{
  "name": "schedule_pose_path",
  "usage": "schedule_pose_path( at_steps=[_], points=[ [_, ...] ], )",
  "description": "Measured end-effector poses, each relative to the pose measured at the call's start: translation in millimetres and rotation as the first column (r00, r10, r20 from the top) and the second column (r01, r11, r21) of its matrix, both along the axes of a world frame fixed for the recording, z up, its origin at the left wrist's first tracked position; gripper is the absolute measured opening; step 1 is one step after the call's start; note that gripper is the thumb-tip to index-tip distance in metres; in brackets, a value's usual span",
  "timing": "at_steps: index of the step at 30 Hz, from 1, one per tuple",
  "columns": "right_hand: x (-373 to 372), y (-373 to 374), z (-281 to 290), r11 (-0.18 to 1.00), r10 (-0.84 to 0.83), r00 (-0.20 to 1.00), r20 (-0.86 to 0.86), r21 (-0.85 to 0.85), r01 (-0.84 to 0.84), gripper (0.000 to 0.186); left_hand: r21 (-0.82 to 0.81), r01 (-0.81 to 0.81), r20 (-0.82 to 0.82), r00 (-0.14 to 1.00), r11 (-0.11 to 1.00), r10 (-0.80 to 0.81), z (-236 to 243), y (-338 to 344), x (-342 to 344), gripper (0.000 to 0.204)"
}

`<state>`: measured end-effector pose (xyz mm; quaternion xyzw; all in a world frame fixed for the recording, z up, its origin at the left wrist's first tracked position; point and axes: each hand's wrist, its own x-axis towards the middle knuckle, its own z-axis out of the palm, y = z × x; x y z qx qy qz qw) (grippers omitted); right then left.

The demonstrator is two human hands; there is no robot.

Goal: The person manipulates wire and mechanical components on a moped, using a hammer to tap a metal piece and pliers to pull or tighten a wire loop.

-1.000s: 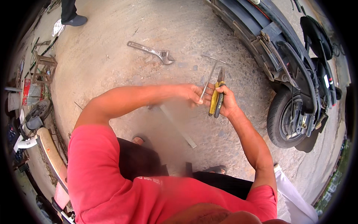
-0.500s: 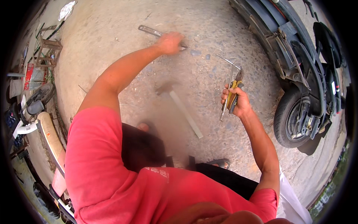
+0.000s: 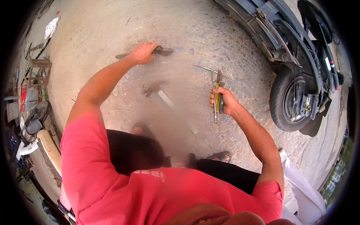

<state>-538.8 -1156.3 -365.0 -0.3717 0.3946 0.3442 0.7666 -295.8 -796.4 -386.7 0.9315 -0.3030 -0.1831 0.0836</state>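
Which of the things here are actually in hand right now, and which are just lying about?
In hand:
- wrench, under the left hand
- yellow-handled pliers and T-shaped metal tool, in the right hand

Lying about:
- hammer
- scooter
- wooden stool

The rough grey concrete floor (image 3: 112,30) carries a grey metal adjustable wrench (image 3: 165,51), a steel-headed hammer (image 3: 165,98) and a black scooter (image 3: 296,71).

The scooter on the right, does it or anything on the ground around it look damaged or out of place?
The scooter lies tipped on its side, its underside and wheel exposed. A hammer lies loose on the bare ground. The left hand grips a wrench on the ground; the right hand holds a yellow-handled tool and a metal rod. No spill shows.
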Motion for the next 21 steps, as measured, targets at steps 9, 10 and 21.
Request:
schedule_pose_path(
  at_steps=[9, 10, 21],
  points=[
    [-0.8, -3.5, -5.7, 0.99, 0.093, 0.996, -0.009, -0.104, -0.093, 0.02, -0.186, 0.44, -0.356, 0.803, 0.878, -0.478, 12.8, -61.0, -129.4, 0.03],
    [-0.9, -3.0, -8.4, 0.993, 0.098, 0.995, 0.002, -0.074, -0.097, 0.02, -0.182, 0.511, -0.359, 0.761, 0.84, -0.541, 8.6, -60.2, -140.2, 0.029],
    [-3.8, -3.2, -13.0, 0.989, 0.099, 0.995, 0.011, -0.109, -0.097, 0.018, -0.191, 0.643, -0.037, 0.75, 0.741, -0.66, -7.4, -28.2, -166.6, 0.021]
  ],
)
